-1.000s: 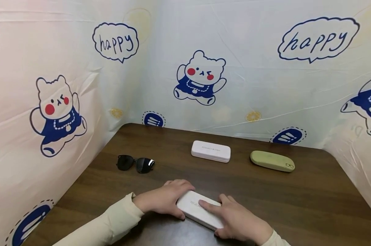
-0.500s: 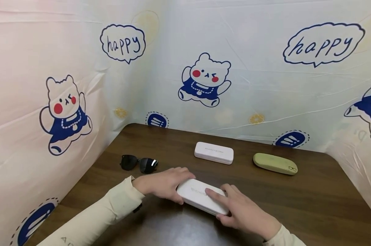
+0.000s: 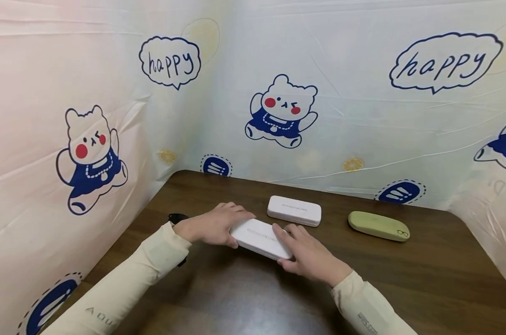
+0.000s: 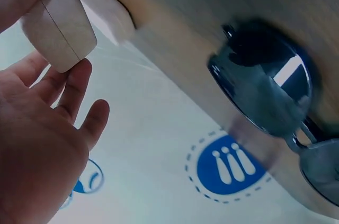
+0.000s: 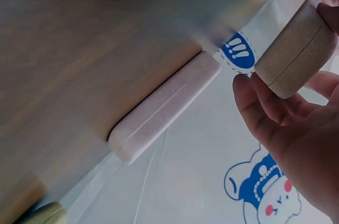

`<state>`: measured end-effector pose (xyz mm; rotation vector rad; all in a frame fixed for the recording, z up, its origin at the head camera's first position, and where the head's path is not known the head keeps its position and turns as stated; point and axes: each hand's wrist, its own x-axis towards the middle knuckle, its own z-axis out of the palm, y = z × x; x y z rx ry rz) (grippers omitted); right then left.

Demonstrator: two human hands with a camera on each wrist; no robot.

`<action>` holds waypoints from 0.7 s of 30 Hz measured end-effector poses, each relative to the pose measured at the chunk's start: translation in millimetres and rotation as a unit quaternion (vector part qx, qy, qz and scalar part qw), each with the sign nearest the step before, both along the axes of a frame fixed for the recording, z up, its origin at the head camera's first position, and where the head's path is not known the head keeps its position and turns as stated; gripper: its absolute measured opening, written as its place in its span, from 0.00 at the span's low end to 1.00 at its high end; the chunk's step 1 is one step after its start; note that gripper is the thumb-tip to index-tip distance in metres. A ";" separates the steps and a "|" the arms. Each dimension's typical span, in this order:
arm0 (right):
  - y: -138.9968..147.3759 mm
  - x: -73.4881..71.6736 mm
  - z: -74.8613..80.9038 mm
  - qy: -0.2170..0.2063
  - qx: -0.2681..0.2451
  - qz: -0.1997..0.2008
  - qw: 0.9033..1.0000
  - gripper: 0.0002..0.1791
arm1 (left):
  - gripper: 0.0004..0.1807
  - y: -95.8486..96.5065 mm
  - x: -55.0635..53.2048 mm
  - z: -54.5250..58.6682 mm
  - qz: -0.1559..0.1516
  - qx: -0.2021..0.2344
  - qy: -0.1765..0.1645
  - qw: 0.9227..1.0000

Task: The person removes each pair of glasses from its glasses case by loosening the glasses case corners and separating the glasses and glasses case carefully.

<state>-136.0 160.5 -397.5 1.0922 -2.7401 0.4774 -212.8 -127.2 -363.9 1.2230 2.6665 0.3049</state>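
Both hands hold a white glasses case [image 3: 259,236], closed, with faint lettering on its lid, a little above the table. My left hand [image 3: 216,225] grips its left end, thumb on the near side and fingers on the far side. At the other end, my right hand [image 3: 310,255] holds the case with thumb in front and index finger on the lid. The seam along the case's side [image 5: 296,57] shows unbroken in the right wrist view. Black sunglasses [image 4: 259,81] lie on the table beside the left hand; in the head view the left hand and wrist cover most of them.
Behind the held case, a second white glasses case [image 3: 294,211] lies on the dark wooden table [image 3: 428,279]. A green glasses case [image 3: 379,226] is to its right. Printed cloth [image 3: 353,116] hangs along the table's back and sides.
Both hands have lifted the white case off the table and carried it away from the body and slightly left. The left hand now covers most of the sunglasses.
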 end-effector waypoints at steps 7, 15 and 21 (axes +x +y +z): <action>-25.8 -35.9 2.6 -0.028 0.010 -0.012 0.999 0.43 | 0.44 -20.2 -28.6 -1.3 0.037 0.001 0.005 0.999; -60.8 -84.2 7.2 -0.060 0.033 -0.038 0.997 0.44 | 0.42 -47.2 -60.0 3.4 0.080 -0.003 0.016 0.997; -84.9 -116.1 6.9 -0.088 0.051 -0.055 0.993 0.44 | 0.43 -63.5 -78.5 2.5 0.103 -0.015 0.033 0.994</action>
